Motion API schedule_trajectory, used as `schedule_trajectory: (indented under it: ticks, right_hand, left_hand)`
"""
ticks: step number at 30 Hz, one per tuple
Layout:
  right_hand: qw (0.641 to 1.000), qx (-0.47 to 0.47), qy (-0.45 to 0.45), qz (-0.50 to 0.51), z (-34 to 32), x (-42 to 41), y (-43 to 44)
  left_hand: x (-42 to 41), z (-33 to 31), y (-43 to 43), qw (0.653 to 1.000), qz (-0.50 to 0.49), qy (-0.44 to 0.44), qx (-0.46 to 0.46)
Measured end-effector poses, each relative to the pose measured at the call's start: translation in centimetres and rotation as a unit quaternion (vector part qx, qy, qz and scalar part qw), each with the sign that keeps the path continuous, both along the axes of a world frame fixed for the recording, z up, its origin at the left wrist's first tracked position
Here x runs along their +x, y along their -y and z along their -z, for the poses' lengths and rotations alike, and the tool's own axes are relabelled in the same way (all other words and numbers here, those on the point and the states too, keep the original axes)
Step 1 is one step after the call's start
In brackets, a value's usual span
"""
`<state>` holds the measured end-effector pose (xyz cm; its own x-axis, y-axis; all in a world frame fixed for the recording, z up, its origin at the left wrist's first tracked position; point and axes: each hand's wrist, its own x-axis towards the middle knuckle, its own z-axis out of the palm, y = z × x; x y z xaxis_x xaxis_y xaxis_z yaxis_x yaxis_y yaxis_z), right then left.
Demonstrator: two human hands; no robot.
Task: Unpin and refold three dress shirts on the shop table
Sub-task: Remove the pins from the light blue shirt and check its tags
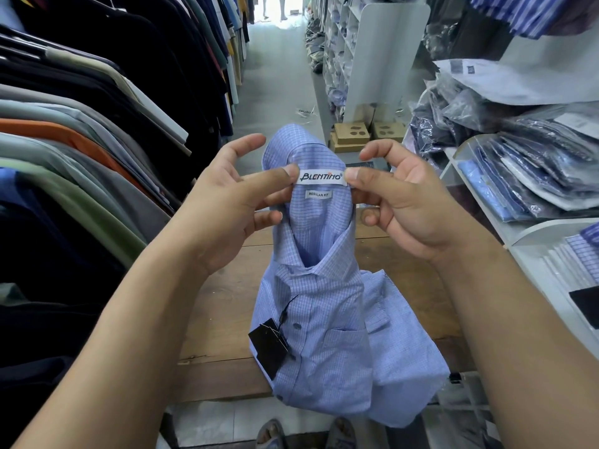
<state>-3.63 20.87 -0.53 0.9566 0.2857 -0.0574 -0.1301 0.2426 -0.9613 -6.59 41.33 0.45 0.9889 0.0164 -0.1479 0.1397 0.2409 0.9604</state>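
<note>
Shirt [327,335]: blue check, buttoned, lifted by the back of the neck above the table [220,335]; lower half slumped on the wood, hem spilling past the near edge.
Left hand [223,202]: pinching the neckband just left of the label [320,177], thumb in front, fingers curled behind.
Right hand [408,202]: clamped the same way on the neckband just right of the label.
Label: pulled flat between the two thumbs, fit tag [318,194] just below.
Collar [324,254]: squeezed narrow, closing to a point low at the front.
Hang tag [268,346]: black, on a string from the button line, lying against the shirt's front.
Pins: none visible; perhaps hidden in the band or folds, cannot tell.
Step in hand: probably checking the neckband and squaring the collar before the fold.
Doing it well: keep both pinches level and the label centred; feel along the band with fingertips before pulling anything apart; draw any pin straight out along its own line, never by tugging cloth; draw the hem back onto the wood before laying flat; tuck the hang tag clear of the fold lines.
Risk: uneven pull skewing the collar; overhanging hem dragging the shirt off the edge.
Around: clothes rack [81,140] at left, bagged shirts [534,163] on shelves at right.
</note>
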Motion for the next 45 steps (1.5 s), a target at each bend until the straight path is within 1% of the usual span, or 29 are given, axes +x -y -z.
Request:
schedule_trajectory:
  ticks: [4, 8, 11, 15, 18, 20, 25, 29, 37, 40, 45]
  right_hand:
    - [1.0, -0.004, -0.003, 0.015, 0.1, -0.1, 0.0]
    - [0.999, -0.033, 0.013, 0.022, 0.1, -0.2, -0.1]
    - [0.996, -0.07, 0.044, 0.027, 0.4, -0.2, -0.3]
    - [0.983, -0.158, 0.088, 0.013, 0.9, -0.6, -0.7]
    - [0.979, -0.18, 0.101, 0.002, 1.0, -0.8, -0.8]
    - [0.979, -0.173, 0.104, 0.002, 0.9, -0.8, -0.8]
    - [0.987, -0.135, 0.087, 0.009, 0.8, -0.8, -0.9]
    - [0.989, -0.123, 0.085, 0.008, 1.0, -0.6, -0.9]
    - [0.995, -0.072, 0.074, 0.001, 1.3, -0.2, -0.9]
    - [0.996, -0.052, 0.069, -0.004, 1.4, -0.3, -1.0]
    - [0.996, -0.047, 0.069, -0.021, 1.4, -0.4, -1.2]
  left_hand:
    - [-0.2, 0.2, 0.0, 1.0, 0.018, 0.018, 0.007]
    - [-0.1, 0.5, 0.2, 0.999, 0.017, 0.027, 0.009]
    - [0.1, 0.7, 0.3, 1.0, -0.003, 0.025, 0.005]
    - [0.2, 0.9, 0.3, 0.999, -0.019, 0.027, 0.009]
    - [0.2, 1.0, 0.3, 0.999, -0.02, 0.034, 0.01]
    - [0.1, 1.1, 0.4, 0.998, -0.036, 0.046, 0.024]
    - [0.0, 1.9, 0.6, 0.981, -0.104, 0.104, 0.129]
    - [-0.4, 1.5, 0.8, 0.981, -0.089, 0.106, 0.135]
    - [-0.6, 1.1, 1.2, 0.978, -0.023, 0.081, 0.193]
    - [-0.6, 0.9, 1.3, 0.974, -0.033, 0.078, 0.212]
    - [-0.4, 0.5, 1.8, 0.978, -0.07, 0.083, 0.179]
